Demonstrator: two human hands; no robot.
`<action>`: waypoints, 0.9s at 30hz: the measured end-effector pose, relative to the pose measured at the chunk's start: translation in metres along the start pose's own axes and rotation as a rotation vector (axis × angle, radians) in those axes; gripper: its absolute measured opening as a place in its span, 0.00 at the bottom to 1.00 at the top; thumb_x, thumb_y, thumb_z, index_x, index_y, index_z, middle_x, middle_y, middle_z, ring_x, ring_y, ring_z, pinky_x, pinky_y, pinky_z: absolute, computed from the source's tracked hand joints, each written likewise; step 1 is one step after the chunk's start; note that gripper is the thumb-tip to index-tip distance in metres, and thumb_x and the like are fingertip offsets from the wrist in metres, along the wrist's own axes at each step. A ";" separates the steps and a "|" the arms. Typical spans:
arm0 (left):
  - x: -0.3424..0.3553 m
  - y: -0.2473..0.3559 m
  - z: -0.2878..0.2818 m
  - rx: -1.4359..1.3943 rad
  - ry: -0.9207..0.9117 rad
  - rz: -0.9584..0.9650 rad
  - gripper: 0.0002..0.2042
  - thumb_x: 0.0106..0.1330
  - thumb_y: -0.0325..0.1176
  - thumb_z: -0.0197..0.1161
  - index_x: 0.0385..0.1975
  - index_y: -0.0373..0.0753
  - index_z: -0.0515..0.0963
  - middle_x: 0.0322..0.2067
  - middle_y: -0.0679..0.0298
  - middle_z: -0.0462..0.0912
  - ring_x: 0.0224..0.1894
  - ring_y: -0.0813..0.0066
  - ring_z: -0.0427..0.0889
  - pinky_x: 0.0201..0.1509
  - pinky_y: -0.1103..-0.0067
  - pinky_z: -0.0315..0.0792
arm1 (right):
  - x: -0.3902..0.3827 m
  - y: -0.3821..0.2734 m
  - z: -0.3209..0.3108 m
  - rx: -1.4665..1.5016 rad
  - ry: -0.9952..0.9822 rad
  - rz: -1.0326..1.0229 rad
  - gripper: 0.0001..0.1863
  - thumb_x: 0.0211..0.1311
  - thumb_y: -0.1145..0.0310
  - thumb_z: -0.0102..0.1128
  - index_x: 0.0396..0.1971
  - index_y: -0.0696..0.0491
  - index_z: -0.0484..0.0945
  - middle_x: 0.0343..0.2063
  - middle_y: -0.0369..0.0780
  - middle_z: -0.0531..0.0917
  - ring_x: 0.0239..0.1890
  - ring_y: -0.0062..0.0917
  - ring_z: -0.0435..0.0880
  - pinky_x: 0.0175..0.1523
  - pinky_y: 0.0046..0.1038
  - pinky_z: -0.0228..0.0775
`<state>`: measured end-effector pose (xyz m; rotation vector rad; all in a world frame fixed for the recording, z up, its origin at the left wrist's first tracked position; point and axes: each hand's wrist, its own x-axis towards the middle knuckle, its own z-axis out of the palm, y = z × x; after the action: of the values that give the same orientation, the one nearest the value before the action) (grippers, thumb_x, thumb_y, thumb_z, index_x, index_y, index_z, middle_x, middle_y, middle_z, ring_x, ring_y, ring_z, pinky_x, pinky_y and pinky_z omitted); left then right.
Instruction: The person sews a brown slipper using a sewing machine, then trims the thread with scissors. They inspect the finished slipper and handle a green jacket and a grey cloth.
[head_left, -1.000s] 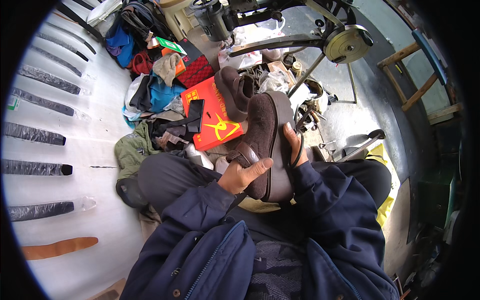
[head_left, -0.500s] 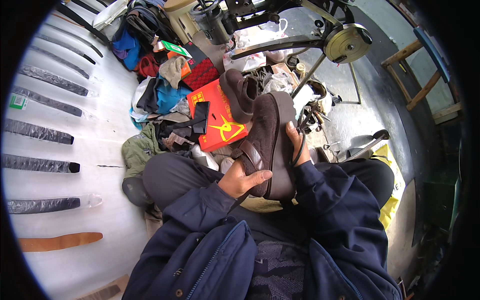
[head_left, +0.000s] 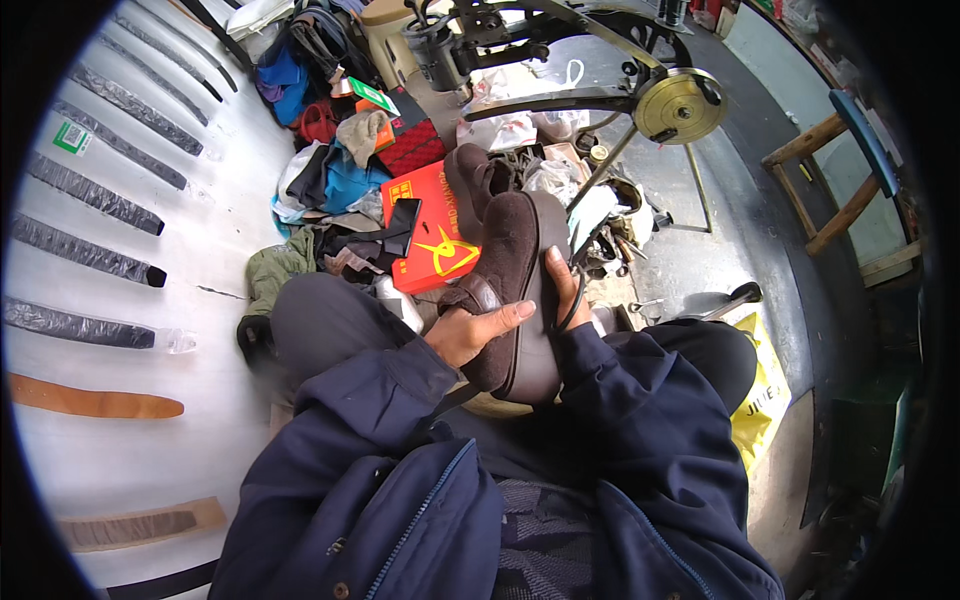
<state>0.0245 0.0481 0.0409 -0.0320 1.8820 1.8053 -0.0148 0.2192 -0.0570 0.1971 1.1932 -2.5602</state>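
Observation:
Above my lap I hold a dark brown fuzzy shoe (head_left: 505,245) with a thick sole, its toe pointing away from me and its sole turned to the right. My left hand (head_left: 468,335) grips it near the strap, thumb lying across its side. Against the sole rests my right hand (head_left: 566,290), thumb up along it, other fingers mostly hidden. A thin dark loop shows beside the right hand. Just beyond, a matching brown shoe (head_left: 468,182) sits at the edge of a red shoe box (head_left: 425,270), with a black phone (head_left: 402,226) on the box.
A black machine with a brass-coloured wheel (head_left: 680,106) stands ahead. Heaped clothes (head_left: 330,185) lie left of the box, a clutter of bags and tools to its right. Wrapped dark strips (head_left: 95,190) line a white surface at left. A yellow bag (head_left: 760,395) and wooden stool (head_left: 835,170) are at right.
The whole view has shifted and turned a little. Both hands keep their hold on the shoe, which has tilted only slightly; the left thumb lies a bit higher along its side.

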 end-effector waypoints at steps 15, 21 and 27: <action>0.075 -0.067 0.000 -0.209 -0.117 -0.199 0.08 0.72 0.39 0.66 0.39 0.41 0.79 0.34 0.74 0.79 0.38 0.85 0.76 0.47 0.80 0.70 | 0.018 0.049 -0.131 -0.390 0.604 0.132 0.21 0.69 0.54 0.60 0.37 0.61 0.83 0.28 0.43 0.86 0.26 0.25 0.83 0.30 0.29 0.73; 0.089 -0.097 -0.005 -0.403 -0.045 -0.084 0.14 0.71 0.35 0.65 0.54 0.40 0.78 0.41 0.71 0.81 0.41 0.81 0.76 0.50 0.78 0.70 | 0.038 0.043 -0.156 -0.674 0.707 0.224 0.27 0.62 0.46 0.72 0.30 0.61 0.83 0.17 0.35 0.78 0.15 0.19 0.76 0.21 0.23 0.67; 0.092 -0.093 -0.016 -0.544 0.017 -0.097 0.16 0.71 0.32 0.62 0.57 0.38 0.78 0.41 0.70 0.81 0.40 0.82 0.74 0.48 0.80 0.70 | 0.093 0.054 -0.202 -0.902 0.868 0.116 0.24 0.58 0.53 0.76 0.26 0.64 0.84 0.17 0.37 0.81 0.20 0.18 0.76 0.27 0.25 0.67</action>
<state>-0.0256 0.0542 -0.0801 -0.3249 1.3219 2.1930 -0.0853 0.3209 -0.2497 1.1553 2.3771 -1.5712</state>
